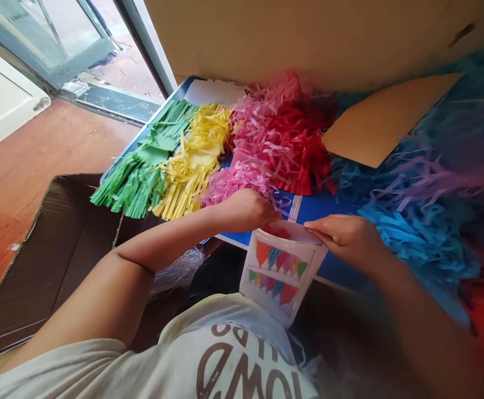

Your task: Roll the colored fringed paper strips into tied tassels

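Note:
My left hand (248, 209) and my right hand (345, 237) both grip the top edge of a clear plastic packet (281, 269) that shows small coloured paper flags inside. The packet hangs over the near edge of a blue table (317, 208). Each hand has its fingers closed on the packet's upper rim, left hand at the left corner, right hand at the right corner. Just beyond my left hand lie fringed pink paper strips (252, 152).
Fringed paper lies in heaps across the table: green (142, 166), yellow (194, 158), red (304, 149), blue and purple (416, 205). A tan cardboard sheet (379, 122) rests on the heaps. An open brown cardboard box (46, 249) stands on the floor at left.

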`<state>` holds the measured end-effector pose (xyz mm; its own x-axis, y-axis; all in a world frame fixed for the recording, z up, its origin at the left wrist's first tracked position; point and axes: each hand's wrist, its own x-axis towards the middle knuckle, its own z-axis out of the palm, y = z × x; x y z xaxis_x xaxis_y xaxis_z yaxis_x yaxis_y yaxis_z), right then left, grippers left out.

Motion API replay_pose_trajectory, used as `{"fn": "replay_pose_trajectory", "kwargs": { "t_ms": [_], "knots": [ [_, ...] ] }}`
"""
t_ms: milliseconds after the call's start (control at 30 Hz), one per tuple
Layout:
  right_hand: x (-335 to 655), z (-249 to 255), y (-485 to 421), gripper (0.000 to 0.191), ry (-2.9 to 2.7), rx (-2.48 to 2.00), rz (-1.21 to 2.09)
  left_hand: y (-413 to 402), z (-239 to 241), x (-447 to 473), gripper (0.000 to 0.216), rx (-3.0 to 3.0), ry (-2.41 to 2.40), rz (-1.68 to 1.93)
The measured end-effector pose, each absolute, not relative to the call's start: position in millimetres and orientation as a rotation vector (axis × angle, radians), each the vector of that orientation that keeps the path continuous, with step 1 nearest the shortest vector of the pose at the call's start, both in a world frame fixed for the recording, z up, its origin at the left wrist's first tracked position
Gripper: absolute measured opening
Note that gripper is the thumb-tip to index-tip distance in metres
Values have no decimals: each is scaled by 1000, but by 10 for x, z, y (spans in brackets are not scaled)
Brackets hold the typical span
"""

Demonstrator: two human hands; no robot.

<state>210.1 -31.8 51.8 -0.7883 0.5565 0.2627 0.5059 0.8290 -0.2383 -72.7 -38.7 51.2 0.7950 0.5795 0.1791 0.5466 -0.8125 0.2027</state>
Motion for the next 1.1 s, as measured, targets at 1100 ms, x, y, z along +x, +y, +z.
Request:
{"fn": "replay_pose_trajectory", "kwargs": {
  "t_ms": [1100],
  "knots": [
    [2318,282,-711,37,-1523,-1452,1508,-621,694,-564,21,2070,1053,395]
  ]
}}
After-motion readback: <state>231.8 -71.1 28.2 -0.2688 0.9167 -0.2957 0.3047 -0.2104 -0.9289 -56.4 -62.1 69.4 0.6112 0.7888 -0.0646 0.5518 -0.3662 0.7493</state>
